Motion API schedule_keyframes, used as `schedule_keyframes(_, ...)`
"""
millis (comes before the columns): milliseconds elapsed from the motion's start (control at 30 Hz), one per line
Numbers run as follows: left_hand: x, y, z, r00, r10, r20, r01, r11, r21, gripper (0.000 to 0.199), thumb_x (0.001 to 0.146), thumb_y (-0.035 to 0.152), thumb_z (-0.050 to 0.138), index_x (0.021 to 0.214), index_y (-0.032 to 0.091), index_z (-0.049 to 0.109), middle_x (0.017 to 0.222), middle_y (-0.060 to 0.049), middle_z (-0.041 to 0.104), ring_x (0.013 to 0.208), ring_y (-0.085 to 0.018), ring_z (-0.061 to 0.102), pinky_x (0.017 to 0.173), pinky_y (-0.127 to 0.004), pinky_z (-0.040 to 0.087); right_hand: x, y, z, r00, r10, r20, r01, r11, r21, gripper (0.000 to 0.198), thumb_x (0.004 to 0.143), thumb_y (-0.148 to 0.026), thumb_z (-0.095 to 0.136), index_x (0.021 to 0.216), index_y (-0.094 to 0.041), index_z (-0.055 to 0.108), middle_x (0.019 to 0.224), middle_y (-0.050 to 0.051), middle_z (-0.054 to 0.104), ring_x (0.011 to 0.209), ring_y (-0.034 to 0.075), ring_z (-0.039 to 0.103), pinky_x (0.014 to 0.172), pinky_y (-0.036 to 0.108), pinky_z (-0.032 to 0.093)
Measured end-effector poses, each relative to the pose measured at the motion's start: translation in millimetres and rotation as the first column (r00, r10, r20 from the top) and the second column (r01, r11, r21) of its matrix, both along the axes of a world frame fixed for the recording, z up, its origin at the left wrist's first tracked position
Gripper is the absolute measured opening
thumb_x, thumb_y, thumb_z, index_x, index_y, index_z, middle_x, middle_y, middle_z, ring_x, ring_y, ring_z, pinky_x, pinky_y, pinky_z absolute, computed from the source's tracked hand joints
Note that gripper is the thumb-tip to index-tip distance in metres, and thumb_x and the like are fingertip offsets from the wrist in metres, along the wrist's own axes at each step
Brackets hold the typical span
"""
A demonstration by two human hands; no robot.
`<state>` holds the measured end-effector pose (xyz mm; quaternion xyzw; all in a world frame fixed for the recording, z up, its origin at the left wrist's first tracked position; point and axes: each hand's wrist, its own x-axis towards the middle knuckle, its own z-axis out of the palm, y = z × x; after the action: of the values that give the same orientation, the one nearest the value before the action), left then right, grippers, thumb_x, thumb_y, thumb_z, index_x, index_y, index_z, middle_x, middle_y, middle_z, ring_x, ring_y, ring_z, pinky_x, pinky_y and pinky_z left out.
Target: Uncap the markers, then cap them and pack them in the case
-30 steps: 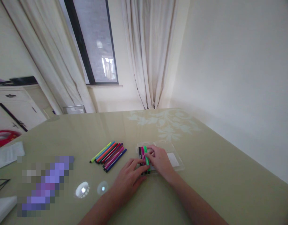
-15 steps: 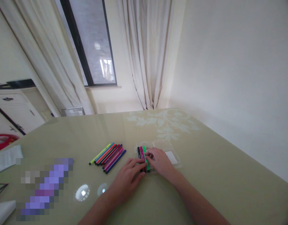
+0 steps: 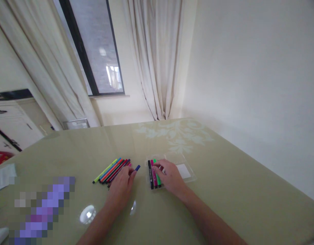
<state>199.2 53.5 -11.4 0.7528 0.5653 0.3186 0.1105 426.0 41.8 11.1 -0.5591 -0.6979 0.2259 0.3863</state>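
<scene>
My left hand (image 3: 121, 180) is closed on a dark blue marker (image 3: 137, 167), whose end sticks out past the thumb toward the right. Beneath and beside that hand lies a row of coloured markers (image 3: 108, 172), partly covered by the fingers. A clear plastic case (image 3: 193, 175) lies open to the right, with a black marker (image 3: 150, 175), a magenta marker (image 3: 154, 177) and a green marker (image 3: 159, 183) side by side in its left part. My right hand (image 3: 169, 173) reaches over the case, its curled fingers and thumb on the green marker, close to the magenta one.
A white card (image 3: 184, 171) lies in the right part of the case. To the left on the table (image 3: 236, 190) are a blurred-out purple object (image 3: 48, 207) and a pale packet (image 3: 3, 177). A round shiny spot shows near my left forearm. The wall runs along the right table edge.
My left hand has moved left from the case to the loose markers and taken hold of the dark blue one. My right hand has stayed at the case. The view has shifted slightly.
</scene>
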Motion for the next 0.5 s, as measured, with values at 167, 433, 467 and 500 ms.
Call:
schedule_keyframes(167,23,-22,8.8,0.948,-0.148,0.280,0.187,0.975,-0.118,0.041,0.103,0.055,0.040,0.102,0.023,0.065,0.077,0.000,0.068,0.071,-0.020,0.066,0.065,-0.029,0.050,-16,-4,-3,0.872,0.142,-0.468,-0.233,0.962,-0.142,0.025,0.091,-0.043,0.071,0.101,-0.021,0.076,0.085,0.002,0.075,0.076,0.017,0.067,0.067,0.027,0.048)
schedule_keyframes(433,27,-27,3.9,0.912,-0.275,0.304,0.319,0.942,-0.107,0.034,0.100,0.047,0.055,0.123,0.023,0.067,0.095,-0.004,0.072,0.080,-0.020,0.066,0.074,-0.031,0.054,-8,6,-1,0.622,-0.106,-0.776,-0.072,0.979,-0.191,0.040,0.079,-0.057,0.076,0.088,-0.019,0.066,0.077,0.000,0.071,0.066,0.014,0.066,0.060,0.024,0.048)
schedule_keyframes(467,27,-27,3.6,0.912,-0.298,0.282,0.338,0.935,-0.107,0.032,0.101,0.045,0.055,0.121,0.024,0.068,0.094,-0.004,0.072,0.080,-0.020,0.066,0.075,-0.031,0.055,-7,6,1,0.625,-0.111,-0.772,-0.067,0.978,-0.195,0.042,0.079,-0.058,0.076,0.089,-0.019,0.066,0.077,0.001,0.071,0.065,0.015,0.067,0.059,0.024,0.048)
schedule_keyframes(500,28,-27,3.3,0.912,-0.315,0.262,0.354,0.928,-0.115,0.031,0.101,0.043,0.054,0.121,0.024,0.068,0.093,-0.004,0.072,0.079,-0.020,0.066,0.074,-0.031,0.055,-5,7,2,0.638,-0.102,-0.763,-0.077,0.978,-0.195,0.043,0.078,-0.059,0.077,0.091,-0.019,0.066,0.076,0.001,0.072,0.065,0.015,0.067,0.058,0.024,0.048)
